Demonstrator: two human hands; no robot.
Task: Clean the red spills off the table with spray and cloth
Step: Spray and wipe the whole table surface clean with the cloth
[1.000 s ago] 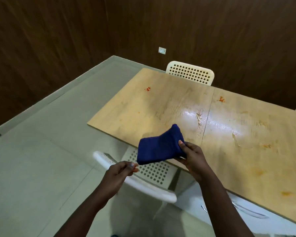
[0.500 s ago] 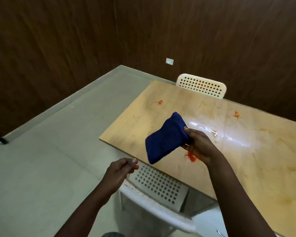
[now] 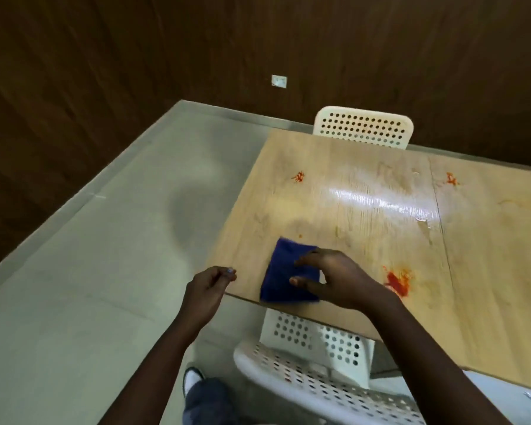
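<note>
A folded dark blue cloth (image 3: 281, 276) lies flat on the light wooden table (image 3: 365, 228), right at its front edge. My right hand (image 3: 334, 280) hovers over the cloth's right side, fingers spread, thumb and forefinger tips touching the fabric. My left hand (image 3: 207, 288) hangs loosely curled and empty just off the table's front left edge. The largest red spill (image 3: 397, 282) is right of the cloth, beside my right wrist. Two smaller red spills sit farther back, one at the left (image 3: 298, 177) and one at the right (image 3: 451, 178). No spray bottle is in view.
A white perforated chair (image 3: 362, 127) stands at the table's far side. Another white perforated chair (image 3: 319, 366) is tucked under the near edge below my arms. Pale floor (image 3: 89, 286) lies to the left, with dark wooden walls behind. My shoe (image 3: 192, 378) shows below.
My right hand brought the cloth down from the air onto the table's front edge and loosened its grip. The view moved closer to the table. My left hand stayed curled nearby.
</note>
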